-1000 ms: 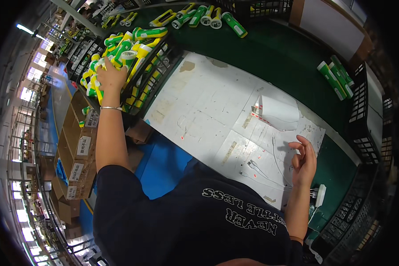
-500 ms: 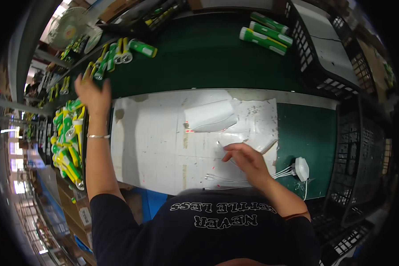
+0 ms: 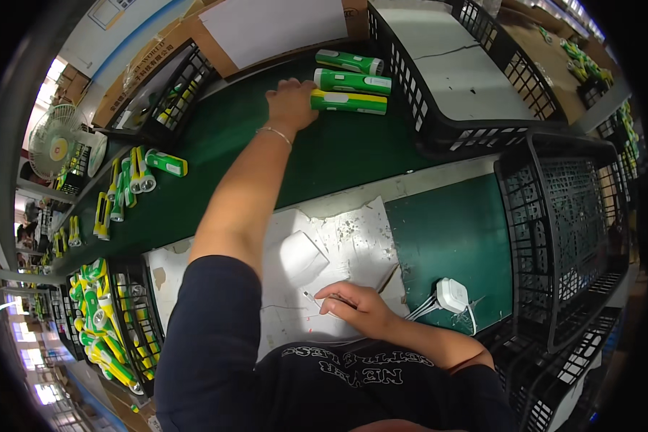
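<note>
While right hand [image 3: 356, 308] rests, left hand [image 3: 290, 104] touches yellow-green flashlight [image 3: 348, 101]

The person wears a dark navy short-sleeved T-shirt with pale block lettering printed across the chest. Both forearms are bare below the sleeves. A thin silvery bracelet [image 3: 273, 134] circles the wrist just behind the left grip [image 3: 291, 103]. The right grip [image 3: 356, 306] carries no ring or glove.
</note>
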`<state>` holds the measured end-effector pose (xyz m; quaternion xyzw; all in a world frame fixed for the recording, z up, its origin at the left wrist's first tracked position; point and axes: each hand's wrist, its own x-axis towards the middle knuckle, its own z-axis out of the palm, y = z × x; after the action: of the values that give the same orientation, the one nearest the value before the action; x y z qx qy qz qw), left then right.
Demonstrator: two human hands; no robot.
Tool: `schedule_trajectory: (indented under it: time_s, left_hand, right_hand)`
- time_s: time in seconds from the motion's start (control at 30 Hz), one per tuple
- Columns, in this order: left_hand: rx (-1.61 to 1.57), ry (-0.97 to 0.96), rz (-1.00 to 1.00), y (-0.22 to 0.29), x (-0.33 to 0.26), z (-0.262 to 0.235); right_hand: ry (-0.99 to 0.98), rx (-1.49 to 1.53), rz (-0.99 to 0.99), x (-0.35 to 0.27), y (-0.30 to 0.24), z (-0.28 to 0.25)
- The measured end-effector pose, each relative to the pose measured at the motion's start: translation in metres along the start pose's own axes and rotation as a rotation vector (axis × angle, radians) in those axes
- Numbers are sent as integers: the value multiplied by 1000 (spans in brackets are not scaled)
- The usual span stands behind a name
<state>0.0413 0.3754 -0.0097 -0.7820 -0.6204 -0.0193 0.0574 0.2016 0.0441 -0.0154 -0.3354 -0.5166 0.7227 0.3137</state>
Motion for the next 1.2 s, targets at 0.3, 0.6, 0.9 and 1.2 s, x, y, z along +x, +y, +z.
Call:
schedule_trajectory:
  time_s: [0.3, 0.6, 0.9, 1.2]
  left_hand:
    - [-990, 444, -26, -30, -83, -31]
    - [-2670, -403, -637, 18, -232, -90]
    - [-2749, -595, -586, 55, -317, -75]
    - [-2485, -407, -523, 58, -344, -61]
  right_hand:
    - [-29, 18, 2, 5, 8, 4]
    - [101, 73, -176, -4, 7, 4]
    - [314, -28, -266, -42, -27, 0]
    - [331, -74, -246, -72, -22, 18]
